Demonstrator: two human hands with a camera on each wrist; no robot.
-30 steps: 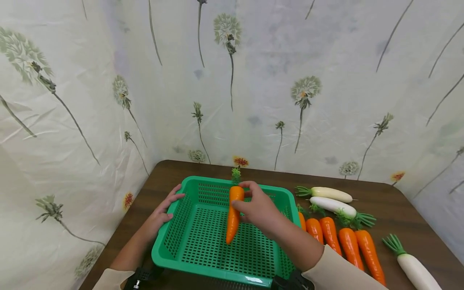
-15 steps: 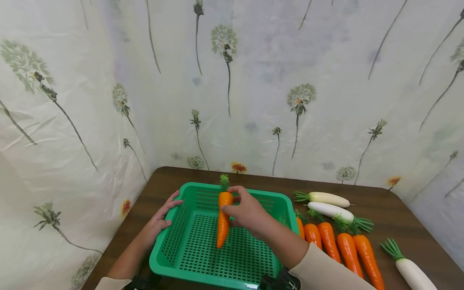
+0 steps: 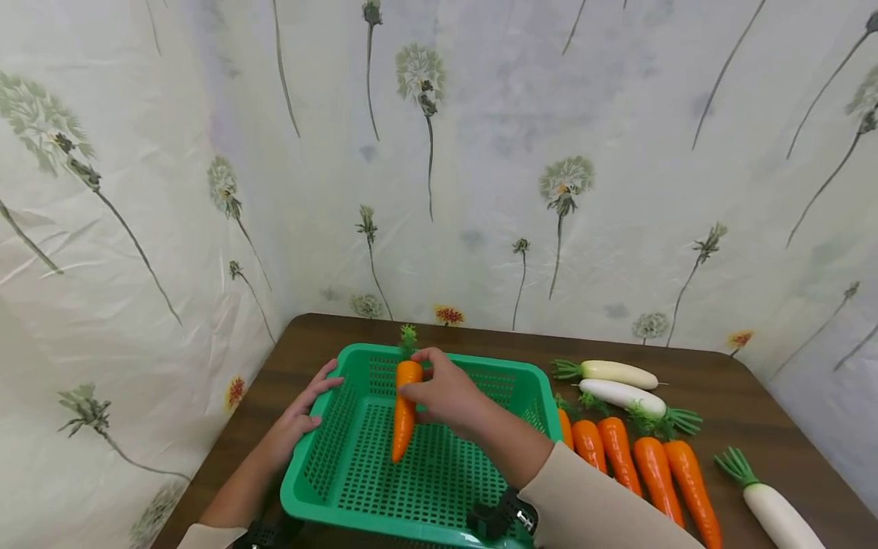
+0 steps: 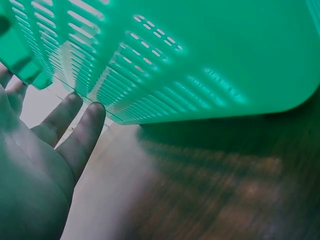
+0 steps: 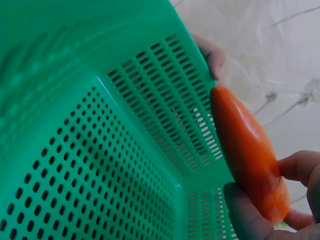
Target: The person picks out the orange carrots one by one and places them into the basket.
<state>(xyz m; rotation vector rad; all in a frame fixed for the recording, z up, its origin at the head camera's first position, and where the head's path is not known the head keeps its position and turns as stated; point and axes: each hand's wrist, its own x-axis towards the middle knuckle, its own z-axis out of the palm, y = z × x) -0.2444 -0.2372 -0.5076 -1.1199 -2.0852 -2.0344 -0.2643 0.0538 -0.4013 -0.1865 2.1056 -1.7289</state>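
Note:
My right hand (image 3: pixel 446 389) pinches an orange carrot (image 3: pixel 405 415) near its thick top, thumb on one side and fingers on the other. The carrot hangs over the inside of a green plastic basket (image 3: pixel 507 450), tip down, with a feathery green top (image 3: pixel 408 341). In the right wrist view the carrot (image 5: pixel 247 155) overlaps the basket's far wall. My left hand (image 3: pixel 298 415) rests at the basket's left rim with its fingers extended. From the left wrist, straight fingers (image 4: pixel 82 135) of that hand show beside the basket's slotted outer wall (image 4: pixel 145 65).
Right of the basket, several carrots (image 3: pixel 658 469) lie in a row on the dark wooden table (image 3: pixel 741 396). Behind them lie two white radishes (image 3: pixel 620 393), and another radish (image 3: pixel 782 515) lies at the far right. A flower-patterned sheet (image 3: pixel 480 191) hangs behind the table.
My right hand has carried the carrot leftward over the basket. The left hand stays at the rim. The head view has shifted slightly.

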